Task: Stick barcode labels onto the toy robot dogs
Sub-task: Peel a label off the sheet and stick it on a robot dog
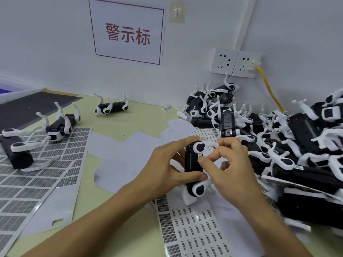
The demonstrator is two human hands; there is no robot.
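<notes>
gripping toy dog [193, 164], both hands [167, 164] [230, 164] crowded by pile [297, 138].

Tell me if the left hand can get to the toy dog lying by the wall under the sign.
Probably not right away: the left hand is holding a toy dog. The bench toward the dog by the wall looks open, but it lies far off.

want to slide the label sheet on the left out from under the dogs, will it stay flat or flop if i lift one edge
Probably floppy: the label sheet looks thin, and its near end curls. It likely slides easily, since the surface looks glossy. Two dogs lie on it, so a pull may tip them onto their thin white legs.
</notes>
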